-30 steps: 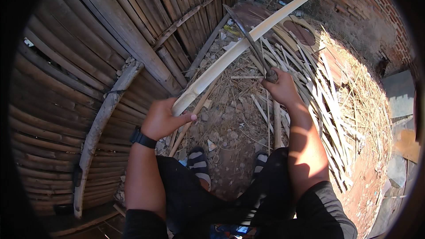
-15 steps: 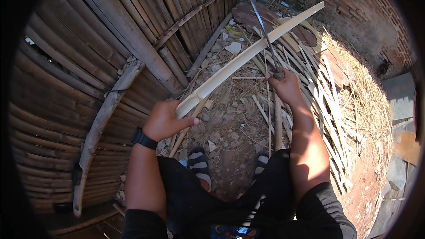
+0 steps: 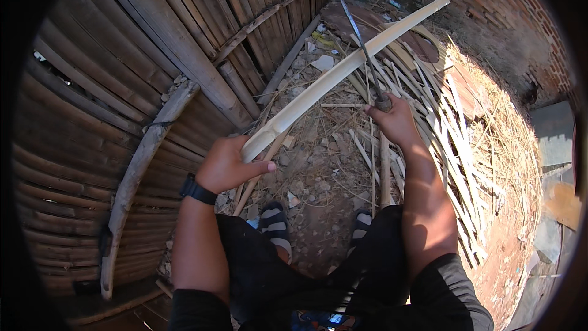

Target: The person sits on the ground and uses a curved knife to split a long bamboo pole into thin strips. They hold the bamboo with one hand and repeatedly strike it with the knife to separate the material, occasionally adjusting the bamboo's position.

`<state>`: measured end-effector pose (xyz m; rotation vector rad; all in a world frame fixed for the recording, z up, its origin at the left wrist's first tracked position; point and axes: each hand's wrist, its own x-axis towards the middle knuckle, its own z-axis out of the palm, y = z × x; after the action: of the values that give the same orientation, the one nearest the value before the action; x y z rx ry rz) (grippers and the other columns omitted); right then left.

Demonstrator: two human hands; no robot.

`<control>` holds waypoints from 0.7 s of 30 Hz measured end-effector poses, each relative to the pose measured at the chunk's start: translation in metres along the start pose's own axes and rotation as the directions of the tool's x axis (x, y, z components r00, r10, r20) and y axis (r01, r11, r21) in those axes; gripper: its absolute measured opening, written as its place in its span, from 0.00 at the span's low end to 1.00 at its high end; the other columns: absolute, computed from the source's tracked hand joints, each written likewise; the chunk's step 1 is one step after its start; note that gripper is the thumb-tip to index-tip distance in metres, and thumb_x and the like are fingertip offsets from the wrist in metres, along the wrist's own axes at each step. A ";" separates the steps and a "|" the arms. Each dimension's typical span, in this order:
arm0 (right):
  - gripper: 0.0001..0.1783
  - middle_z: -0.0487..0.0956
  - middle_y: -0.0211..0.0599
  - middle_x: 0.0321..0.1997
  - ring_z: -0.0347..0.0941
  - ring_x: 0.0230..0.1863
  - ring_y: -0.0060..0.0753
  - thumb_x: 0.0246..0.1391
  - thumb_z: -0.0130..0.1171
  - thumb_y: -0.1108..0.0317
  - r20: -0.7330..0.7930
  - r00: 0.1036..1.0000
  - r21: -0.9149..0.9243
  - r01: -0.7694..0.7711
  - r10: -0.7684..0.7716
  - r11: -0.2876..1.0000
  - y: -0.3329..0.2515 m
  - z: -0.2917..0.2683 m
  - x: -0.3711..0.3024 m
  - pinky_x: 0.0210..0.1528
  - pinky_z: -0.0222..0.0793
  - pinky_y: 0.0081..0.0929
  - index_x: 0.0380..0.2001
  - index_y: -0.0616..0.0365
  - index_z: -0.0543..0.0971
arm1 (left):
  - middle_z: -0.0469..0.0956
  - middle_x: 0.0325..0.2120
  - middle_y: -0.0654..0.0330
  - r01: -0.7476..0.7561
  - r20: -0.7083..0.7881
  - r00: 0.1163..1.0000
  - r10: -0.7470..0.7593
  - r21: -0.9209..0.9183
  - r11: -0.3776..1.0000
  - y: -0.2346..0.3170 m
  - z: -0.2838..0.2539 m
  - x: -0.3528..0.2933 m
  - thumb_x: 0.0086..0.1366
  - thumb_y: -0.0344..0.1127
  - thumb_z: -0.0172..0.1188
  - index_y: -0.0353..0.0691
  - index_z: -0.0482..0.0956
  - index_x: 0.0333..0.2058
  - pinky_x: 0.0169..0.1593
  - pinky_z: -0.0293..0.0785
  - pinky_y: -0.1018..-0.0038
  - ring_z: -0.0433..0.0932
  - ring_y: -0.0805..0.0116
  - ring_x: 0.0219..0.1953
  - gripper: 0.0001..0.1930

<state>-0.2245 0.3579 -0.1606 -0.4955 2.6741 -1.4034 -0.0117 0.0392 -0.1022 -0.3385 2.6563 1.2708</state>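
My left hand (image 3: 228, 165) grips the near end of a long split bamboo piece (image 3: 331, 78), its pale hollow side facing up and its far end reaching toward the brick wall. The thumb is stretched out beside that end; the other fingers are hidden behind it. In my right hand (image 3: 395, 119) is the dark handle of a long machete (image 3: 365, 46). Its narrow blade points up and away, crossing the bamboo near its middle. The blade seems to touch the bamboo's edge, though contact is hard to tell.
A bamboo slat wall (image 3: 98, 104) with a curved pole (image 3: 141, 165) stands close on my left. Many split bamboo strips (image 3: 447, 129) lie piled on the right. A brick wall (image 3: 484, 0) closes the far side; rubble and straw cover the ground (image 3: 312, 178) between my feet and the pile.
The bamboo has turned slightly, showing more of its hollow inside, and its far part has risen a little. The machete's tip has shifted slightly left, my right hand barely moving.
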 end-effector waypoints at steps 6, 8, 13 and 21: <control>0.19 0.82 0.45 0.26 0.78 0.29 0.40 0.51 0.71 0.58 0.293 0.872 -0.430 0.486 -0.392 0.761 -0.031 0.018 -0.018 0.39 0.73 0.38 0.41 0.59 0.84 | 0.80 0.26 0.62 -0.074 -0.024 0.997 0.073 -0.069 0.995 -0.013 0.010 0.003 0.54 0.46 0.80 0.31 0.82 0.41 0.35 0.76 0.74 0.78 0.78 0.31 0.26; 0.19 0.82 0.44 0.27 0.78 0.29 0.38 0.51 0.71 0.58 0.199 0.966 -0.261 0.213 -0.163 0.941 -0.023 0.012 -0.009 0.39 0.73 0.37 0.41 0.59 0.83 | 0.80 0.26 0.62 -0.070 -0.023 0.997 0.069 -0.059 0.996 -0.012 0.006 -0.002 0.54 0.46 0.80 0.30 0.82 0.41 0.35 0.76 0.74 0.78 0.77 0.31 0.27; 0.21 0.82 0.46 0.27 0.78 0.29 0.39 0.52 0.71 0.57 -0.047 0.995 0.047 -0.083 0.086 0.995 0.017 -0.004 0.009 0.39 0.73 0.37 0.45 0.59 0.83 | 0.82 0.29 0.61 -0.043 0.023 0.999 0.042 0.063 0.997 -0.007 0.005 0.005 0.54 0.46 0.80 0.29 0.82 0.45 0.36 0.77 0.73 0.78 0.76 0.31 0.29; 0.20 0.82 0.52 0.29 0.82 0.36 0.51 0.50 0.70 0.59 0.264 0.933 -0.293 0.318 -0.243 0.902 -0.022 0.011 -0.009 0.42 0.74 0.44 0.43 0.61 0.82 | 0.81 0.28 0.62 -0.091 -0.013 0.996 0.090 -0.049 0.995 -0.011 0.010 -0.001 0.55 0.45 0.80 0.30 0.82 0.42 0.36 0.76 0.73 0.78 0.77 0.31 0.26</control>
<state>-0.2083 0.3404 -0.1496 -1.0425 2.7373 -0.8724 -0.0074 0.0404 -0.1160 -0.2350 2.6806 1.3675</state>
